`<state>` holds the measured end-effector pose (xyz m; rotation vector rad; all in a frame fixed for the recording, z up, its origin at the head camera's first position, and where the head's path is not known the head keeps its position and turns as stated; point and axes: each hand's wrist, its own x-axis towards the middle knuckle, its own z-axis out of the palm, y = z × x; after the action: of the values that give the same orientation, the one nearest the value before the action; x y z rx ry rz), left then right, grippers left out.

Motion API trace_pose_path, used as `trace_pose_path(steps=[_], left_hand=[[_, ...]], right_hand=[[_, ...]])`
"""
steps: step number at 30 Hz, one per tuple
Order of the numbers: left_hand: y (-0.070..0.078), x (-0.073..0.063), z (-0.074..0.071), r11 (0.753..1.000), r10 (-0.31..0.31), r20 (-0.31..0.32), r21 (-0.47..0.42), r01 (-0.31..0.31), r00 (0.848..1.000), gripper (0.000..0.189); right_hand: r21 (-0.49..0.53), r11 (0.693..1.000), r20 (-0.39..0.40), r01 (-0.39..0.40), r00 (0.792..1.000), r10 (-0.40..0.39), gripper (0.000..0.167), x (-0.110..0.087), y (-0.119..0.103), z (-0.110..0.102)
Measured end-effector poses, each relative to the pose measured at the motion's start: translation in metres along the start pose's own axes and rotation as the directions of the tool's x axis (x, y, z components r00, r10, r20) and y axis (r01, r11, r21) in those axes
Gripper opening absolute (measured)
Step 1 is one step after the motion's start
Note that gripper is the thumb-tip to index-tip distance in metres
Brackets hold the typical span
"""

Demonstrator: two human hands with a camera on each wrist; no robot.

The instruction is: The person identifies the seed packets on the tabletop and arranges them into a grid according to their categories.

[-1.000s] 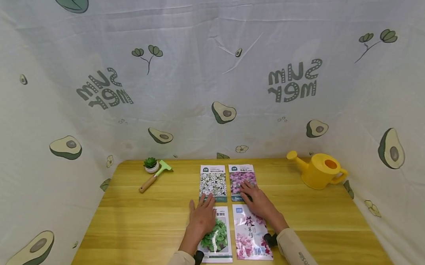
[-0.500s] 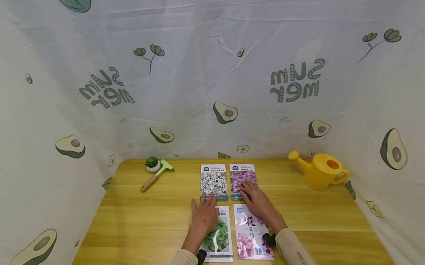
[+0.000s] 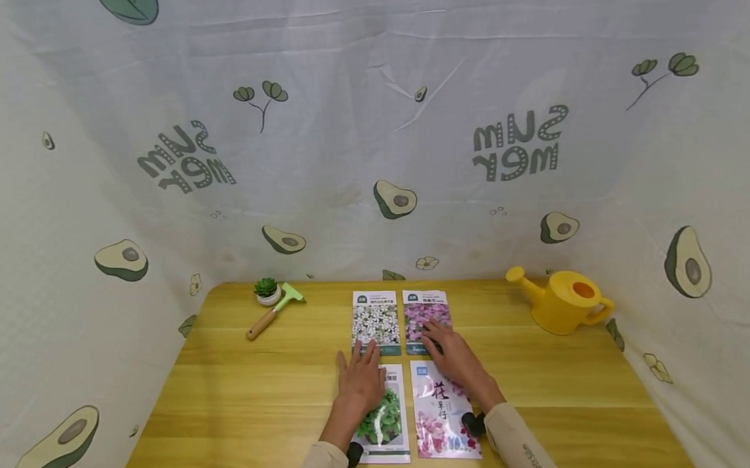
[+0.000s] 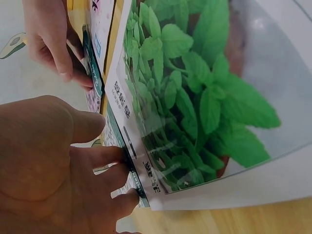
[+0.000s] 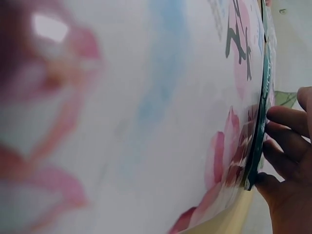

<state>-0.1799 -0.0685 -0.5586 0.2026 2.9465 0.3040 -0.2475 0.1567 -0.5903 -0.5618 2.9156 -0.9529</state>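
Note:
Four seed packets lie in two rows on the wooden table. My left hand (image 3: 361, 382) rests its spread fingertips on the lower edge of the white-flower seed packet (image 3: 375, 321), with its palm over the green-leaf seed packet (image 3: 388, 415). On the purple-flower seed packet (image 3: 418, 314), the fingers of my right hand (image 3: 454, 356) touch the lower right part. Below it, the pink-blossom seed packet (image 3: 436, 420) is partly covered by that wrist. In the left wrist view the fingertips meet the green lower strip of the white-flower packet, just past the green-leaf packet (image 4: 209, 87).
A yellow watering can (image 3: 561, 313) stands at the back right of the table (image 3: 244, 407). Toward the back left are a small potted succulent (image 3: 266, 292) and a green-headed hand tool (image 3: 274, 312) with a wooden handle. A printed cloth (image 3: 321, 159) hangs behind and at both sides.
Both hands stay almost in place on the packets. The head view shifts slightly and comes back; no packet is visibly moved relative to the others.

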Motion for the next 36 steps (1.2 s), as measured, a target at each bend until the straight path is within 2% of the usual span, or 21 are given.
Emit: trace_pose_path(steps=[6, 13, 19, 29, 33, 36], left_hand=[[0.0, -0.002, 0.001, 1.0, 0.012, -0.021, -0.029, -0.013, 1.0, 0.053], [0.001, -0.005, 0.005, 0.999, 0.02, -0.045, -0.036, -0.022, 0.999, 0.055], [0.002, -0.006, 0.005, 1.0, 0.024, -0.051, -0.019, -0.025, 0.998, 0.056], [0.0, -0.007, 0.004, 0.999, 0.031, -0.057, -0.018, -0.033, 0.998, 0.059], [0.001, -0.007, 0.003, 0.999, 0.042, -0.064, -0.015, -0.043, 0.997, 0.062], [0.002, -0.009, 0.002, 0.998, 0.068, -0.077, -0.014, -0.069, 0.995, 0.061]], right_hand=[[0.01, 1.0, -0.019, 0.016, 1.0, -0.016, 0.04, -0.001, 0.001, 0.001], [0.044, 0.998, -0.078, 0.037, 0.996, -0.033, 0.037, -0.007, 0.0, -0.002], [0.105, 0.994, -0.051, -0.033, 0.998, 0.039, 0.043, -0.019, -0.003, -0.009], [0.118, 0.993, -0.096, 0.021, 0.995, -0.009, 0.041, -0.04, -0.01, -0.013], [0.115, 0.993, -0.113, 0.022, 0.994, -0.008, 0.04, -0.048, -0.015, -0.015], [0.108, 0.994, -0.093, 0.002, 0.996, 0.008, 0.04, -0.055, -0.02, -0.016]])
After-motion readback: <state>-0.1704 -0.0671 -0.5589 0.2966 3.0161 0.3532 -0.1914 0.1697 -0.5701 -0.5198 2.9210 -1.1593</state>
